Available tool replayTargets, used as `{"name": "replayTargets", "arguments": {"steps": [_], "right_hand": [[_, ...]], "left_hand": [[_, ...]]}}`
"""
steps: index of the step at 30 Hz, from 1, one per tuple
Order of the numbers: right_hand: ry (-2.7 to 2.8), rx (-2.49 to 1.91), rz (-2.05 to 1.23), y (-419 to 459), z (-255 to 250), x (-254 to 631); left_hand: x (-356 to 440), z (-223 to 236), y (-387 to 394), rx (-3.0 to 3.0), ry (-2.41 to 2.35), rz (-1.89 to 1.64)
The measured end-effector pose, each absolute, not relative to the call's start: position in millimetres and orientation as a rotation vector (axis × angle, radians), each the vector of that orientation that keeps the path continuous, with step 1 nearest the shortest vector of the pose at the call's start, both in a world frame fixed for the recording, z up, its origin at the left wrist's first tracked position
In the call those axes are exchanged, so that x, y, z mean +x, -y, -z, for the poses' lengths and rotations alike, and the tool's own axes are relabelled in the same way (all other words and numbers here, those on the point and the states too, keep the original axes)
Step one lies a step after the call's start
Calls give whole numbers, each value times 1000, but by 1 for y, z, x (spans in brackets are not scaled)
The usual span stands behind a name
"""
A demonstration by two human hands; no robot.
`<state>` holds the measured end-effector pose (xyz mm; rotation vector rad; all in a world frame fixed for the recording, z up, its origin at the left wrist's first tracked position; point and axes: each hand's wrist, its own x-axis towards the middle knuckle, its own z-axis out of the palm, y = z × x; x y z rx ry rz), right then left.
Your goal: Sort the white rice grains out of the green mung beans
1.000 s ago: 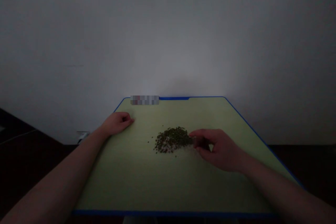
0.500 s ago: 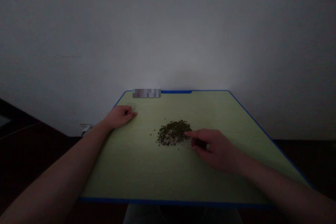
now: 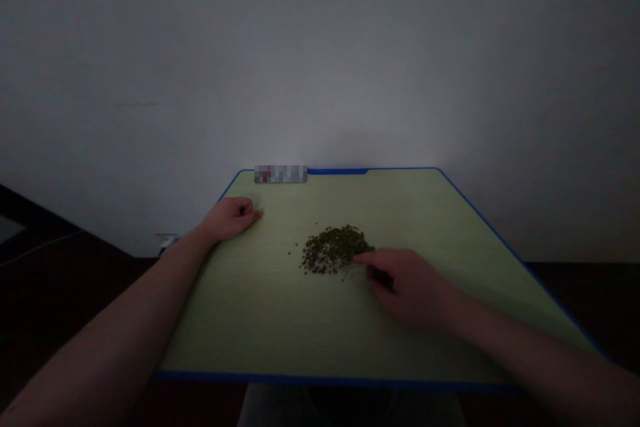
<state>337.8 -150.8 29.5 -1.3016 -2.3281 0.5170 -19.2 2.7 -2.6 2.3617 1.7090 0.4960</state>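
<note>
The right hand (image 3: 407,283) has its grip apart at the near right edge of the grains (image 3: 340,239), mid-table (image 3: 270,327); a light, low touch should scatter fewest. The left hand (image 3: 230,217) lies curled, holding what, if anything, I can't tell.

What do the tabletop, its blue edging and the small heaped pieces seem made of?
Tabletop: probably laminated board, satin; it looks smooth, with faint streaks. Blue edging: likely plastic, evenly coloured along the rim; finish unclear in this dim light. Heaped pieces: perhaps dry seeds or beans, matt-looking, being loose, dark greenish grains; too small to be sure.
</note>
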Motion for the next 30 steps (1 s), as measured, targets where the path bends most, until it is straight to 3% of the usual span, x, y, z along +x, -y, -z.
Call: {"name": "replayTargets", "arguments": {"steps": [8, 20, 30], "right_hand": [[2380, -1174, -590, 154, -31, 335], [2279, -1350, -768, 153, -35, 339], [2452, -1233, -629, 149, -33, 330]], "left_hand": [[-18, 1, -1, 2365, -1723, -493], [-20, 3, -3, 2373, -1714, -496], [-18, 1, -2, 2386, -1726, -461]]}}
